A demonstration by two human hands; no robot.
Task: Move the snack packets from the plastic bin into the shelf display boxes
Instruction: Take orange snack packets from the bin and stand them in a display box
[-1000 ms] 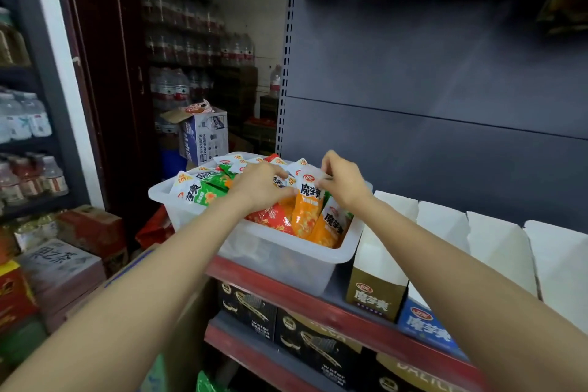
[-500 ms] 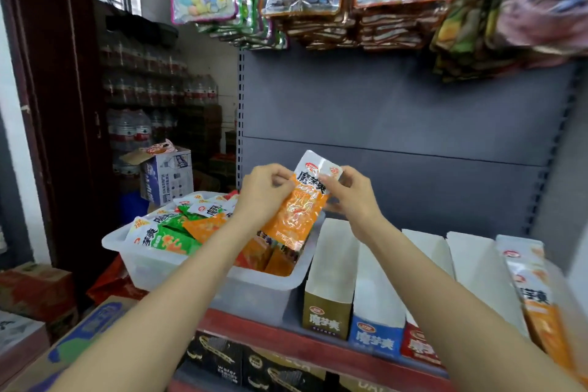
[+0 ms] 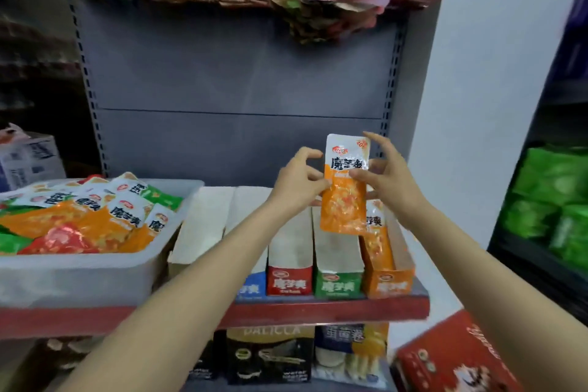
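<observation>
Orange snack packet (image 3: 345, 188) stands upright just above the orange display box (image 3: 388, 274). Left hand (image 3: 297, 183) pinches its left edge; right hand (image 3: 383, 180) pinches its right edge, upper fingers spread. Plastic bin (image 3: 79, 277) sits well left of that box.

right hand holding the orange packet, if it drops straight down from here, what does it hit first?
Likely the packet already standing in the orange box, right under the held packet and right hand; depth unclear.

Red-edged shelf (image 3: 318, 312): plastic bin (image 3: 79, 277) of snack packets left, row of display boxes (image 3: 289, 264) right, touching side by side.
</observation>
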